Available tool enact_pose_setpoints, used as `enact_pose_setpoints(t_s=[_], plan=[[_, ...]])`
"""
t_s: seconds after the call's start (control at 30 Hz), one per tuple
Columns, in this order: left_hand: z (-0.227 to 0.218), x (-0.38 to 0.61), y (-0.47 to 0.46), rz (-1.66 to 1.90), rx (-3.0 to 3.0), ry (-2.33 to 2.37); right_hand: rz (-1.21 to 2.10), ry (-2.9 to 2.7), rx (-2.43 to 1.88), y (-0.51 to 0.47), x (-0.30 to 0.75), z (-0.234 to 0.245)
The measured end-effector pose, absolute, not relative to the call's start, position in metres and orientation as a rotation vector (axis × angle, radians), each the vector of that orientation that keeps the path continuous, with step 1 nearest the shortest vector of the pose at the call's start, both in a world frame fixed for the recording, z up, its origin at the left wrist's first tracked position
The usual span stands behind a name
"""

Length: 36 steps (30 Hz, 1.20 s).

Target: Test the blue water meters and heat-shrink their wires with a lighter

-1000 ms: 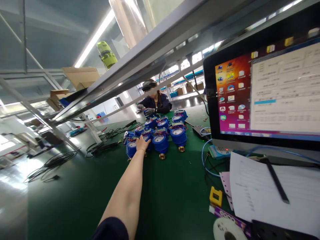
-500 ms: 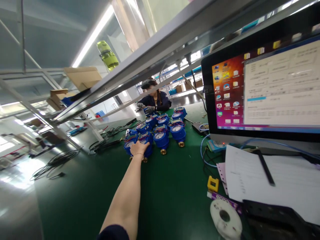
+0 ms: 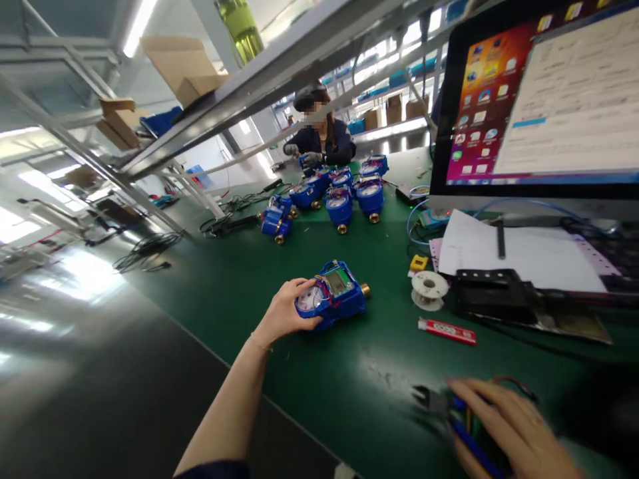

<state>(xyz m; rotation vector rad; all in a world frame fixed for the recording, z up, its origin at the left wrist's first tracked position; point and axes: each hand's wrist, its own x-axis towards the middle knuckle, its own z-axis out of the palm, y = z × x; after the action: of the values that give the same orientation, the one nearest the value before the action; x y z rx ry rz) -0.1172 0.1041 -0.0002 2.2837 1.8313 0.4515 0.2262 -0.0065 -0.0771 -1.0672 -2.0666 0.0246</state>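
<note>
My left hand (image 3: 287, 307) is closed around one end of a blue water meter (image 3: 333, 296) with a round dial, a small grey display on a green board, thin wires and a brass fitting. The meter is low over or on the green table; I cannot tell whether it touches. At the lower right, my right hand (image 3: 514, 426) is wrapped round the blue handles of a pair of cutting pliers (image 3: 436, 402), whose dark jaws point left. Further back, several similar blue meters (image 3: 339, 207) stand grouped, and one nearby (image 3: 277, 223) lies tilted.
To the right are a monitor (image 3: 539, 113), papers (image 3: 539, 249), a black device (image 3: 492, 296), a white spool (image 3: 429, 290) and a red-and-white tube (image 3: 448, 330). A metal shelf beam (image 3: 239, 86) crosses overhead. Across the table sits a person (image 3: 324, 140) in gloves. Black cables (image 3: 234, 216) lie at the left.
My left hand has brought a blue meter from the group toward me and to the right. My right hand has come into view with pliers. The view has tilted downward.
</note>
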Motion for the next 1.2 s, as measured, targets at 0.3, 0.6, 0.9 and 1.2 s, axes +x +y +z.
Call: enact_pose_setpoints(t_s=[0.3,0.6,0.9,1.2], plan=[[0.016,-0.075,0.027,0.312,2.225,1.429,-0.018,-2.079,-1.071,-0.017,0.232,-0.004],[0.015,-0.047,0.008,0.303,2.222,1.586,-0.162,-2.25,-1.071,-0.017,0.231,0.008],[0.01,-0.046,0.015,0.409,2.227,1.612,-0.33,-2.466,-0.965,-0.006,0.211,0.02],[0.0,-0.058,0.053,0.639,2.242,1.425,-0.469,-2.718,-0.851,0.038,0.206,0.042]])
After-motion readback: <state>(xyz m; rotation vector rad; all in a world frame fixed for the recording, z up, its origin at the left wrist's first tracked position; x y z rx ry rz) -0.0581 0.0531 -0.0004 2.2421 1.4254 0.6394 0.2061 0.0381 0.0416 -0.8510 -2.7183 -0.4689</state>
